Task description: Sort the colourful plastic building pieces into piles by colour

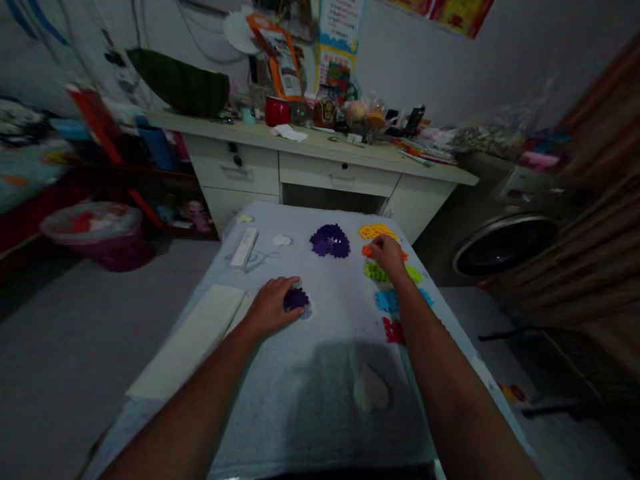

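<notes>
On the table's left half, my left hand (275,305) curves its thumb and fingers around a small dark purple piece with notched edges (296,299). A pale rim shows around that piece. My right hand (388,252) is closed in a pinch over the orange notched pieces (367,251); whatever is between its fingertips is hidden. Beyond the orange lie yellow pieces (377,231). Nearer me are green pieces (375,271), blue pieces (386,301) and red pieces (393,331), partly covered by my right forearm. A larger heap of purple pieces (330,241) sits between my hands, farther back.
A white power strip (244,249) with a cord and a cream flat slab (193,343) lie on the table's left side. Behind stands a cluttered white desk (240,167). A washing machine (493,243) is at right, a pink bin (100,237) at left.
</notes>
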A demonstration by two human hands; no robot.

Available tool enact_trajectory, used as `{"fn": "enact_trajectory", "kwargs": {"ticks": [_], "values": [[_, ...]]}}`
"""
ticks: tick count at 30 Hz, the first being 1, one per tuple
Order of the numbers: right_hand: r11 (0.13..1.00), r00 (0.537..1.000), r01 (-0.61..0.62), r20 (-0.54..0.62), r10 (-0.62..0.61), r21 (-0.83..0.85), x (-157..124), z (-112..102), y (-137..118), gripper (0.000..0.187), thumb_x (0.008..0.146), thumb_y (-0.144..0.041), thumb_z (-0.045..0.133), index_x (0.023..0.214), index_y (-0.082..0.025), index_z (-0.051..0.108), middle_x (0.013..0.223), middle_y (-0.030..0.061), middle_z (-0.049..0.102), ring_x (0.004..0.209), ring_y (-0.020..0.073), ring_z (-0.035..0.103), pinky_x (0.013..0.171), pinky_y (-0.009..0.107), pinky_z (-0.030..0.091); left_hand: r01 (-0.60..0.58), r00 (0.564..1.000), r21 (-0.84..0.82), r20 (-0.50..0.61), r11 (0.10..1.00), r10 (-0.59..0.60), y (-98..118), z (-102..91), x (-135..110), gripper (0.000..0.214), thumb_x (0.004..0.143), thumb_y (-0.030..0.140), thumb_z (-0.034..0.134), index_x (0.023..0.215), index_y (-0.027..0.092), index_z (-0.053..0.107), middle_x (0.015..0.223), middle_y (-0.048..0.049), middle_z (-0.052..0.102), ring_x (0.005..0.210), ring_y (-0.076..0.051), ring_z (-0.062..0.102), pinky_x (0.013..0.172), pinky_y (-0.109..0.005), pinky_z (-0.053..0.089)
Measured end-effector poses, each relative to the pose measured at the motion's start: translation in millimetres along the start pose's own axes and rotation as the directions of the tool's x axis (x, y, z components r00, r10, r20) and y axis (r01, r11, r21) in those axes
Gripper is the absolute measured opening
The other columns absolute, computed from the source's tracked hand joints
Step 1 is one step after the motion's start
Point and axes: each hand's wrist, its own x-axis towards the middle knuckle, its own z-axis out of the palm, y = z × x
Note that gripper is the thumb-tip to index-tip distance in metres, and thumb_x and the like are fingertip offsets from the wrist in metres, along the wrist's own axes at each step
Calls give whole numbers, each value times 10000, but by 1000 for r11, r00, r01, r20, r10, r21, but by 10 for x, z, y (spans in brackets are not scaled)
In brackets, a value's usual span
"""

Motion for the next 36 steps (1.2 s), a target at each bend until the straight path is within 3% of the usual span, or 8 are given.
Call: {"fn": "enact_trajectory", "kwargs": {"ticks": [2,4,7,11,18,22,28,36], "values": [[970,945,202,233,-229,134,-229,194,-197,132,810,-89,582,902,-130,668,860,49,662,779,155,582,749,274,434,1,1000,-8,-2,1000,-1,23,-8,-1,679,739,392,730,1343,176,509,1127,-103,640,1053,-290,564,931,-424,431],[900,815,337,394,-425,276,-463,373,-376,221,784,-86,623,993,-145,667,958,52,672,834,154,601,790,276,448,1,1000,-22,-5,1000,-1,37,-10,-2,721,720,420,747,1356,193,494,1146,-101,639,1064,-294,564,931,-429,435],[788,653,472,444,-614,395,-777,588,-580,421,744,-71,663,1154,-162,630,1155,88,633,1046,189,579,942,333,427,-3,1000,-55,-10,998,3,37,-1,-9,819,676,454,774,1385,205,450,1179,-107,629,1085,-307,563,953,-453,434],[736,597,553,431,-677,390,-1003,751,-683,487,750,-98,684,1222,-167,588,1228,104,603,1162,229,515,1025,401,360,38,998,-178,-40,983,-46,-2,12,-17,935,651,285,732,1467,165,292,1204,-126,607,1109,-294,564,1002,-469,428],[742,641,547,377,-669,387,-1029,821,-657,228,863,-170,656,1091,-181,654,1163,87,645,1092,209,544,992,376,364,108,991,-442,-22,891,-131,-86,5,-10,935,651,177,597,1485,184,174,1256,-122,553,1142,-238,550,1038,-464,416],[756,730,451,292,-618,474,-1017,883,-626,151,949,-234,547,1029,-182,664,1031,69,660,999,180,578,940,329,403,124,978,-554,-73,823,-196,-60,-17,-10,892,693,224,575,1482,233,159,1298,-118,539,1175,-242,528,1019,-498,411],[829,909,313,107,-403,463,-795,983,-482,265,956,-298,447,831,-184,651,849,47,622,861,180,569,829,294,430,142,966,-595,-90,791,-242,-30,-27,2,852,706,258,570,1471,259,195,1285,-113,554,1159,-258,520,995,-536,402],[911,999,38,-45,-22,411,8,901,-426,215,804,-298,516,814,-166,686,759,30,675,717,177,581,714,273,424,145,977,-503,-64,852,-204,-34,5,5,767,702,242,586,1428,192,341,1220,-103,598,1080,-223,560,1013,-462,429]]}}
